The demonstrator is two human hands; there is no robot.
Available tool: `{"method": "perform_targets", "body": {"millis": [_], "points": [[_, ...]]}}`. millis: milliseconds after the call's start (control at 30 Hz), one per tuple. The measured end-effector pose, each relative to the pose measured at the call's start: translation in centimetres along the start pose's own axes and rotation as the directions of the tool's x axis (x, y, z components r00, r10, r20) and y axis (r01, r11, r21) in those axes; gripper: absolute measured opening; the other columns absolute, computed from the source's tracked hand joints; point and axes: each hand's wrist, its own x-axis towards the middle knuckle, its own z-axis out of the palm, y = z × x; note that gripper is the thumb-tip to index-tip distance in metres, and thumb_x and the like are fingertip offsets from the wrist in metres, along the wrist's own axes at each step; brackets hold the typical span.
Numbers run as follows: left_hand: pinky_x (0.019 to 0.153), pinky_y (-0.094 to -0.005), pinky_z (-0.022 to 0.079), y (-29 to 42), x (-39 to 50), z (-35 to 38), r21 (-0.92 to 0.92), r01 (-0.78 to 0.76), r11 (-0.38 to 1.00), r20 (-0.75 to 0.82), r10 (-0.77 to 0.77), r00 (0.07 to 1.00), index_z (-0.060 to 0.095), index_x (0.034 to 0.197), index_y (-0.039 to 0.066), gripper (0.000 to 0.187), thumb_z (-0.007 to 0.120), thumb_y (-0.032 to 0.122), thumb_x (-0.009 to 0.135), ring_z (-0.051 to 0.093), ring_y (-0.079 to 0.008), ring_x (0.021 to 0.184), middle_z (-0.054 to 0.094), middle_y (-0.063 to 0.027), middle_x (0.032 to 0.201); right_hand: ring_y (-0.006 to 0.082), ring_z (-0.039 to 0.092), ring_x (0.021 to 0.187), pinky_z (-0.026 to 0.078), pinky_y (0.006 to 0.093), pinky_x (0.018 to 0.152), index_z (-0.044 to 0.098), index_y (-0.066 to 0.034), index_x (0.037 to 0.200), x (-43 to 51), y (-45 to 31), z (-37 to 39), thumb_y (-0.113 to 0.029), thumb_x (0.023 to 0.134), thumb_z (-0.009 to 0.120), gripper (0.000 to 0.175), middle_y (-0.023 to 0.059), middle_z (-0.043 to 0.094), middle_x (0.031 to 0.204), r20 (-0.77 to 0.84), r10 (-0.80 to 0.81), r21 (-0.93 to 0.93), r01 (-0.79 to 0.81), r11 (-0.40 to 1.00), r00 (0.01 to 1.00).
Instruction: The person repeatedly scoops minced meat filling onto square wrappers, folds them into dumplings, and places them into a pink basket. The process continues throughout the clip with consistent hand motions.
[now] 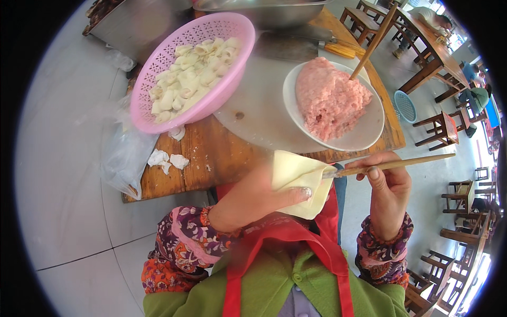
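My left hand (253, 194) holds a stack of thin, pale yellow dough wrappers (297, 170), its thumb lying across the front. Between the fingers of my right hand (386, 186) is a wooden stick (400, 163), whose smeared tip touches the top wrapper at a fold. Just beyond my hands stands a white bowl (291, 93) heaped with pink minced meat (332, 101). A second wooden stick (374, 41) stands upright in the meat. To the left, a pink plastic colander (233, 85) holds many folded dumplings (194, 75).
Under the bowl lies a round, pale board (253, 119) on a wooden table (222, 154). Behind it are a cleaver (285, 45) with a wooden handle and a metal basin (269, 12). A plastic bag (126, 158) and crumpled white scraps (159, 158) sit at the left edge.
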Motion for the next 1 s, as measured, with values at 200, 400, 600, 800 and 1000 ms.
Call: {"method": "perform_targets", "body": {"millis": [200,400,600,800,1000], "points": [[0.097,-0.0317,0.045,0.4,-0.3,0.2,0.088,-0.068,0.994,-0.041,0.072,0.997,0.047,0.135,-0.003,0.052,0.062,0.008,0.087,0.054,-0.0158,0.111,0.056,-0.01,0.123,0.0173,0.062,0.082,0.047,0.0294,0.075,0.06,0.0012,0.101,0.0,0.2,0.5,-0.019,0.097,0.061,0.02,0.0126,0.068,0.092,-0.051,-0.059,-0.094,0.054,0.994,0.997],[0.107,-0.0323,0.038,0.3,-1.1,-0.3,0.08,-0.131,0.988,0.023,0.13,0.991,0.032,0.146,-0.003,0.06,0.055,0.004,0.091,0.048,-0.0162,0.125,0.049,-0.0112,0.138,0.0151,0.056,0.077,0.046,0.0283,0.073,0.062,0.0012,0.1,0.3,0.9,0.3,-0.019,0.097,0.062,0.02,0.0082,0.065,0.09,-0.137,-0.048,-0.091,0.036,0.995,0.989],[0.101,-0.0319,0.042,0.1,-1.3,-0.3,0.092,-0.053,0.994,-0.044,0.057,0.997,0.039,0.142,-0.004,0.048,0.052,0.012,0.098,0.05,-0.0153,0.119,0.053,-0.0108,0.131,0.015,0.057,0.078,0.046,0.0281,0.072,0.062,0.0005,0.099,0.2,1.3,0.4,-0.021,0.097,0.062,0.022,0.0083,0.065,0.091,-0.138,-0.032,-0.065,0.023,0.998,0.99],[0.099,-0.0363,0.042,-2.0,-1.3,-1.7,0.055,0.041,0.998,-0.139,-0.033,0.99,0.048,0.135,-0.004,0.038,0.047,0.01,0.099,0.054,-0.026,0.118,0.058,-0.017,0.127,0.017,0.061,0.082,0.046,0.0294,0.073,0.06,-0.0004,0.099,0.0,1.5,0.3,-0.023,0.098,0.06,0.022,0.0114,0.068,0.092,-0.085,-0.012,-0.079,0.005,0.997,0.996],[0.103,-0.0401,0.04,-4.7,-0.8,-2.7,-0.069,0.014,0.998,-0.189,-0.027,0.982,0.051,0.133,-0.001,0.038,0.046,0.006,0.097,0.052,-0.0347,0.121,0.056,-0.0212,0.129,0.0189,0.062,0.083,0.046,0.0307,0.074,0.057,-0.001,0.102,-0.3,1.7,0.6,-0.022,0.098,0.059,0.022,0.0135,0.068,0.091,-0.044,-0.026,-0.07,0.023,0.997,0.999]]}}
